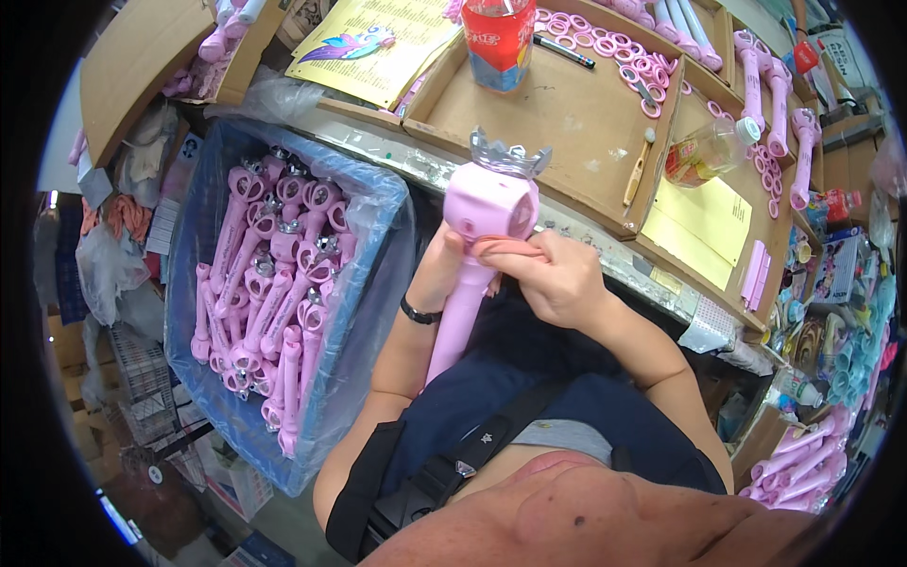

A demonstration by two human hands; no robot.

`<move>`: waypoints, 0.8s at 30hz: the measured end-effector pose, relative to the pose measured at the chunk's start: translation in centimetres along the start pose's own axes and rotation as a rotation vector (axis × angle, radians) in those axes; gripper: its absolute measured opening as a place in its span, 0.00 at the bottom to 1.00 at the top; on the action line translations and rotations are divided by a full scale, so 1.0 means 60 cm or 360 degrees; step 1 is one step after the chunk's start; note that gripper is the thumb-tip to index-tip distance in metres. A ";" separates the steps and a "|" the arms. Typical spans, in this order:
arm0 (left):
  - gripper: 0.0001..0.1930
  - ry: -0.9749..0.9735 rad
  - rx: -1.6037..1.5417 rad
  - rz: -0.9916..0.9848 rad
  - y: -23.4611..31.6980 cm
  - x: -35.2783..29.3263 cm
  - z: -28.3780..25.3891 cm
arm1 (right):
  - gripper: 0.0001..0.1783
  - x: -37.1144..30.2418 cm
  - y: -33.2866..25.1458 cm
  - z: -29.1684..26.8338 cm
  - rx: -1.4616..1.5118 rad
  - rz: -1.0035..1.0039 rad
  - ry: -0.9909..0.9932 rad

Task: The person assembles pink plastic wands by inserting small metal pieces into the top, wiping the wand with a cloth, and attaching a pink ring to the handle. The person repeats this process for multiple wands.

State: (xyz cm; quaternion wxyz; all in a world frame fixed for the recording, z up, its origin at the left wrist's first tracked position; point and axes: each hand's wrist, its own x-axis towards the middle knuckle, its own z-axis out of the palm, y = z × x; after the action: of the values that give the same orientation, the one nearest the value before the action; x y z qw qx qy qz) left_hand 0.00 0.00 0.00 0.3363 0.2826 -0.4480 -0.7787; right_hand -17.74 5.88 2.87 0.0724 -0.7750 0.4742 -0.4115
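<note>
A pink toy wand [460,307] with a chunky ring-shaped head and a silver crown [508,156] stands tilted in front of my body, its handle running down toward my lap. My left hand [440,266] is wrapped round the wand just below its head, the fingers partly hidden behind it. In my right hand [565,281], closed in a pinch, is a peach-coloured strip that looks like cloth [507,248]. The strip presses against the underside of the wand's head.
At left, a blue-lined bin [383,217] holds many crowned wands [274,274]. Ahead, a cardboard tray [557,118] carries a red cup [498,42], pink rings [652,71], a marker [564,51] and a brush [640,168]. A plastic bottle [709,151] lies right, near yellow paper [699,227].
</note>
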 end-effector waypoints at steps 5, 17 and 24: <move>0.54 -0.0629 -0.1642 -0.0211 -0.031 0.001 0.001 | 0.26 -0.018 0.028 -0.025 0.0713 0.0476 0.0494; 0.50 -0.0918 -0.1919 -0.0313 -0.051 0.008 0.001 | 0.27 0.034 0.013 -0.038 0.0181 0.0326 0.0192; 0.50 -0.0594 -0.1697 -0.0124 -0.049 0.002 0.004 | 0.25 0.048 -0.032 -0.020 -0.0010 0.0221 0.0149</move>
State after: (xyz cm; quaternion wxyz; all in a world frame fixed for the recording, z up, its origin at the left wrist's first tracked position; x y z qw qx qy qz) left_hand -1.02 1.13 -2.49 0.3187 -0.0526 -0.0337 -0.9458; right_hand -16.67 4.94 6.27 0.0758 -0.7204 0.5309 -0.4399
